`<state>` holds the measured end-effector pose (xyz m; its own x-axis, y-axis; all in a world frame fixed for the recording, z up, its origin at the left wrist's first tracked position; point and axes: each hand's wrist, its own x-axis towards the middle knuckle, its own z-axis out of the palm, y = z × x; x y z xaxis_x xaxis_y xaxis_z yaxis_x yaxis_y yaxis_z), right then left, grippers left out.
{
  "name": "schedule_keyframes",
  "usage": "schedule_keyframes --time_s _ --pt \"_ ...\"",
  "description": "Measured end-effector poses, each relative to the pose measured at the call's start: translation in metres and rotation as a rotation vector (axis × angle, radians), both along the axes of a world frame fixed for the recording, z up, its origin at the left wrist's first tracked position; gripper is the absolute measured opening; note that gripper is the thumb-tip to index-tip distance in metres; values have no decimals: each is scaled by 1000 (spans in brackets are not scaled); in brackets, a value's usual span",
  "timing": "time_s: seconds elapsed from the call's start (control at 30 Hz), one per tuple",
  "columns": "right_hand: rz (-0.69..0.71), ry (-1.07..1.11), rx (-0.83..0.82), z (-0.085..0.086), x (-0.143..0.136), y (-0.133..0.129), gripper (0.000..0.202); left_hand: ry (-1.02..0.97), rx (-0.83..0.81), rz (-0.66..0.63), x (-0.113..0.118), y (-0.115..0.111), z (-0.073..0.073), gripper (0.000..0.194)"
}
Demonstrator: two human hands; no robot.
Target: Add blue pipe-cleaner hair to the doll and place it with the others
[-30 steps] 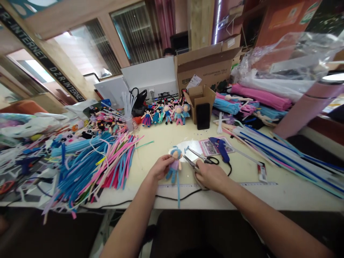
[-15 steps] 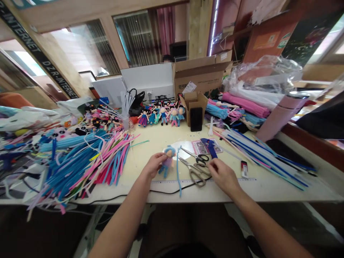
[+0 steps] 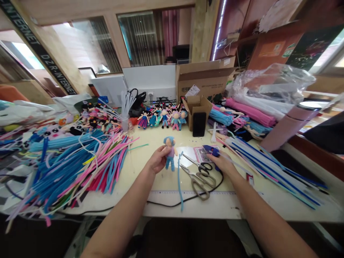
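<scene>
My left hand point(image 3: 158, 160) is closed on a small doll point(image 3: 170, 153) with blue hair, a lilac top and blue legs, held upright above the table. My right hand point(image 3: 223, 164) wraps round the handle of a blue glue gun point(image 3: 212, 150), its nozzle towards the left. Between my hands lie two pairs of scissors, one with grey handles point(image 3: 203, 185) and a smaller one with black handles point(image 3: 205, 167). A light blue pipe cleaner point(image 3: 179, 184) lies lengthwise beside them. Under the glue gun is a pink printed card point(image 3: 200, 154).
Loose pipe cleaners point(image 3: 72, 168) are heaped at left, with more strips point(image 3: 263, 165) at right. Finished dolls point(image 3: 163, 118) stand at the back beside a small carton point(image 3: 190, 111) and a black phone point(image 3: 199, 124). A black cable point(image 3: 172, 205) crosses the front; a pink bottle point(image 3: 291, 125) stands right.
My right hand has closed round the glue gun and turned its nozzle leftward. My left hand has brought the doll more upright. The camera view has shifted slightly.
</scene>
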<state>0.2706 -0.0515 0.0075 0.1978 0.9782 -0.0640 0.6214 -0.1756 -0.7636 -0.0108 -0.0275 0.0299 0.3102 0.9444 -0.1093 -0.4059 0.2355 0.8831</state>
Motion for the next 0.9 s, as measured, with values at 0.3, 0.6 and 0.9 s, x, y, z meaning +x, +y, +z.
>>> schedule_keyframes --time_s 0.3,0.6,0.9 --pt "-74 239 130 19 3 4 35 38 111 -27 11 26 -7 44" --pt "164 707 104 43 -36 44 33 123 254 20 5 37 -5 40" --pt "323 671 -8 26 -25 34 43 164 212 64 3 38 -15 41"
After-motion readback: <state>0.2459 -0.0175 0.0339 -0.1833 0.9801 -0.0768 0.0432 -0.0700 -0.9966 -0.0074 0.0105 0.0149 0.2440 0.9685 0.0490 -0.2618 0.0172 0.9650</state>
